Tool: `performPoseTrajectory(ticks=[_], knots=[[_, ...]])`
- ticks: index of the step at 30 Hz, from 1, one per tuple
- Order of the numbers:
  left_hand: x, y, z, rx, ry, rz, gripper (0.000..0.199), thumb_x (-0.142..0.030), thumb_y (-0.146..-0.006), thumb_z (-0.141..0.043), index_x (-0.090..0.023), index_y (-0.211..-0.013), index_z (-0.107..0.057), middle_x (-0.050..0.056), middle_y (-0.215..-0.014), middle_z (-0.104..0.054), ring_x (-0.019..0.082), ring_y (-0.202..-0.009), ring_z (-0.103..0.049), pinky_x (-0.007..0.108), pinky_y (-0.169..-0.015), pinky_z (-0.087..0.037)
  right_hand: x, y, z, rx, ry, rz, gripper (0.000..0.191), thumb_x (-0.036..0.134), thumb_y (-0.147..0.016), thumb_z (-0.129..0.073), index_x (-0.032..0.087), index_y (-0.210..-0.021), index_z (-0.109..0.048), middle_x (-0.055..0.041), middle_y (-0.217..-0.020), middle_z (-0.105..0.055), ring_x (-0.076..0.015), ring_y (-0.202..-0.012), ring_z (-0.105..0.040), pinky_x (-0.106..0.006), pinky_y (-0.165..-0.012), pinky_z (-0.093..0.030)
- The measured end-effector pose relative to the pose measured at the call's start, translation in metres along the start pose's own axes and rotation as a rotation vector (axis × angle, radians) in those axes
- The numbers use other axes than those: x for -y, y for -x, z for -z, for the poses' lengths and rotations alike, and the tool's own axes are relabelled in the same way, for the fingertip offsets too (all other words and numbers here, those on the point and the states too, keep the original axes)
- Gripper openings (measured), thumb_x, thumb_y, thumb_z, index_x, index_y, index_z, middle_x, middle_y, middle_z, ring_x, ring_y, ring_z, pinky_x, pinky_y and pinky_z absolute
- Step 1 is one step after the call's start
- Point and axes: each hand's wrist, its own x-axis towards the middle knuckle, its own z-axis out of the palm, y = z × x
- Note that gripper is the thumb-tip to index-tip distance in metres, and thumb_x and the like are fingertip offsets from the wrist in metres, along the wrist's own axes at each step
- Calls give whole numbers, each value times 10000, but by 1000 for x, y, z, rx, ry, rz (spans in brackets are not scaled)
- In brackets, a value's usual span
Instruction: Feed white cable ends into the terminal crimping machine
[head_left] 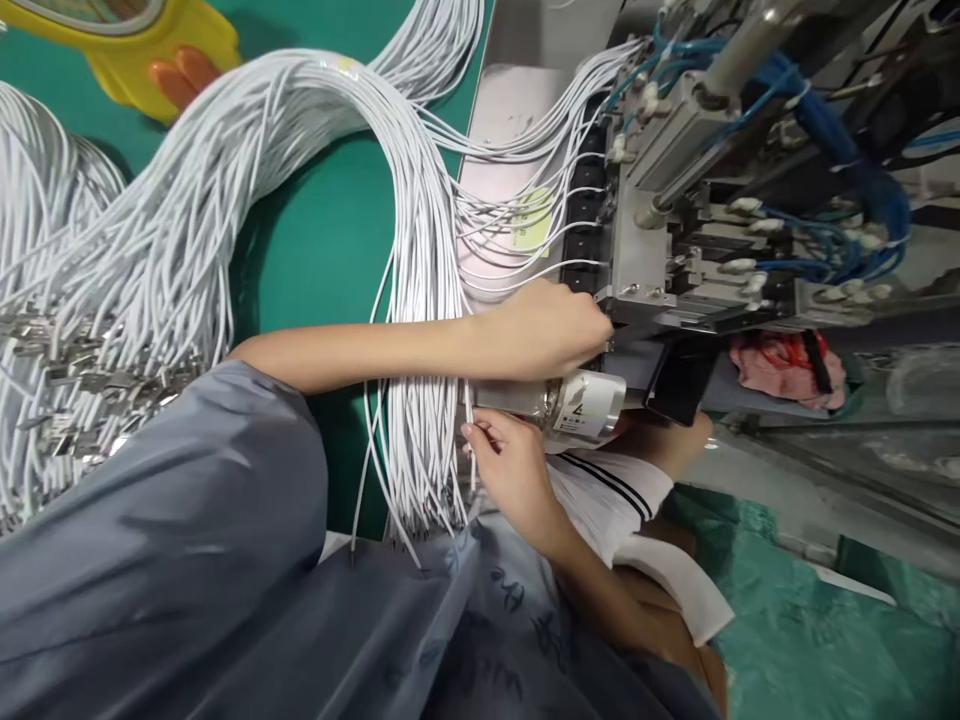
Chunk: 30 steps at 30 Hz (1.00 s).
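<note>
My left hand (551, 325) reaches across a thick bundle of white cables (424, 230) to the near end of the machine's black slotted block (583, 225). It is closed, knuckles up, and whatever its fingertips grip is hidden. Closer to my body, my right hand (510, 465) pinches a single white cable (472, 462) between thumb and fingers, just beside the bundle's loose ends. Several white cables run from the bundle into the block's slots. A clear jar with a white label (589, 408) lies between my hands and the machine.
The machine (675, 220) with cylinders and blue air hoses (847, 170) stands at the right. More cables with metal connectors (90, 380) lie at the left on the green table (300, 230). A yellow duck-shaped object (142, 60) sits top left; a dark phone-like slab (682, 378) lies right.
</note>
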Motion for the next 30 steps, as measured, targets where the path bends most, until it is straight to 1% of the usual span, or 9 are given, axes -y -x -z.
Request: performPoseTrajectory(ticks=[4, 9, 13, 15, 17, 20, 23, 28, 30], knots=[[-13, 4, 0, 4, 274, -219, 320, -252, -934, -398, -153, -796, -669, 60, -813, -639, 123, -657, -569, 271, -526, -336, 6, 5, 25, -37, 124, 38, 138, 200, -876, -444, 171, -851, -577, -48, -792, -643, -165, -723, -572, -257, -637, -387], [-15, 6, -14, -86, 566, -345, 264, -249, -931, -432, -164, -880, -677, 57, -809, -618, 134, -758, -569, 253, -669, -427, 12, 10, 56, -53, 289, 73, 186, 140, -839, -422, 173, -667, -486, -16, -607, -539, -133, -562, -467, -268, -536, -294], [-15, 6, -20, -143, 723, -306, 284, -255, -937, -426, -99, -1024, -647, 100, -909, -629, 148, -831, -586, 257, -741, -463, 13, 11, 86, -190, 284, -16, 193, 175, -808, -503, 176, -619, -463, 17, -548, -479, -105, -513, -411, -255, -498, -277], [-15, 4, -22, -180, 769, -256, 286, -260, -927, -452, -87, -1066, -632, 102, -908, -637, 148, -816, -595, 260, -728, -473, 10, 9, 100, -284, 139, -49, 144, 219, -806, -547, 170, -673, -521, 18, -580, -515, -103, -534, -455, -233, -496, -325], [-14, 2, -24, -228, 803, -193, 270, -274, -901, -508, -92, -1051, -640, 83, -860, -643, 133, -743, -593, 244, -667, -473, 6, 5, 111, -422, -92, -47, 99, 262, -779, -612, 172, -759, -575, 14, -633, -570, -107, -567, -517, -220, -512, -394], [-14, 0, -26, -281, 853, -139, 189, -240, -877, -548, -106, -930, -671, 50, -773, -631, 103, -661, -566, 210, -600, -445, 1, -3, 117, -552, -398, -28, 184, 302, -713, -702, 178, -814, -611, 5, -652, -624, -120, -571, -573, -232, -528, -464], [-14, -1, -27, -300, 876, -128, 172, -190, -881, -529, -114, -816, -669, 25, -709, -597, 84, -628, -531, 191, -576, -415, -2, -11, 112, -561, -549, -2, 165, 321, -745, -678, 186, -831, -643, 0, -638, -639, -120, -548, -582, -237, -509, -472], [-15, -1, -26, -318, 882, -150, 160, -170, -879, -521, -107, -862, -667, 33, -732, -587, 92, -659, -539, 198, -593, -428, -4, -16, 109, -643, -453, 169, 66, 254, -746, -679, 193, -751, -705, -15, -727, -628, -122, -675, -579, -236, -581, -463], [-15, 0, -26, -325, 876, -171, 166, -163, -881, -513, -114, -888, -671, 35, -731, -593, 97, -663, -547, 205, -604, -444, -3, -14, 112, -648, -370, 198, 77, 237, -764, -660, 199, -780, -725, -14, -732, -617, -115, -670, -557, -225, -553, -435]])
